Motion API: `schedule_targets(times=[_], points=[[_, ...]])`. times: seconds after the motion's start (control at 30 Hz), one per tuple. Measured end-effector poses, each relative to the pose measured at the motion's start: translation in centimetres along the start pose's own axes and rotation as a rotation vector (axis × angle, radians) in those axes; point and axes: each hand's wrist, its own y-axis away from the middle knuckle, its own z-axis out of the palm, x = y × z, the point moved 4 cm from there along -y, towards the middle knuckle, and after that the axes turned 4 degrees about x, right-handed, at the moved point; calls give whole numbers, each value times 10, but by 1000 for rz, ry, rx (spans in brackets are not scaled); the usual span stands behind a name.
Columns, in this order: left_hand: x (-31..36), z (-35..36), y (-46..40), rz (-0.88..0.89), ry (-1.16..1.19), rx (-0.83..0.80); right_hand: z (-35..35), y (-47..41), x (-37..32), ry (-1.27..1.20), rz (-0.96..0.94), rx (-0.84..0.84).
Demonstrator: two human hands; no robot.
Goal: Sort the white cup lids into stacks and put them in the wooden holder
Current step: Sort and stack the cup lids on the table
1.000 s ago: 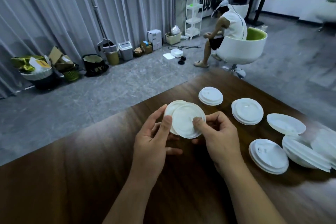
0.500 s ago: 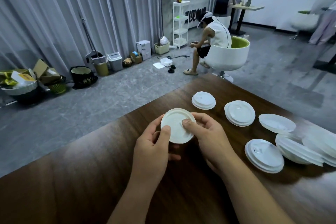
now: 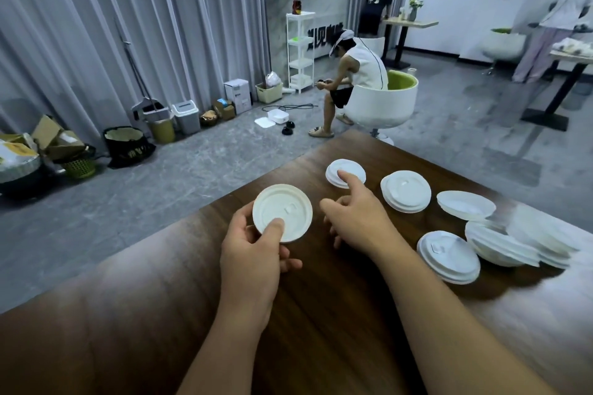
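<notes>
One round white lid (image 3: 282, 213), ribbed, in left hand (image 3: 253, 250).

Grey curtains (image 3: 128, 26) behind white shelf (image 3: 300, 51); bins (image 3: 186, 115) left of shelf, tub chair (image 3: 382, 106) right; grey floor (image 3: 160, 186).

I hold one round white plastic cup lid (image 3: 282, 212) tilted up above the dark wooden table's (image 3: 160, 314) far edge. A small stack of white lids (image 3: 345, 172) sits by the far corner, a wider stack (image 3: 405, 191) just beside it, an upturned lid (image 3: 465, 205) further right, and toppled stacks (image 3: 500, 244) near the right edge.
</notes>
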Motion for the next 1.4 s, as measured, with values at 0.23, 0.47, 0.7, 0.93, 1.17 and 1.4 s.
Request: schedule_targets(times=[0.23,0.47,0.7,0.93,1.17,1.4], points=[[0,-3,-5,0,24,1,0,-23,-4,173,101,45],[10,-12,-7,31,43,83,-5,13,-2,319,-71,308],[11,-11,-7,4,32,123,9,10,0,620,-120,165],[10,-13,-8,-22,-7,175,-2,21,-1,-135,-212,162],[7,-11,-7,-1,-141,125,9,16,0,-82,-195,67],[8,-9,-4,17,-172,120,6,15,-2,-350,-96,-209]])
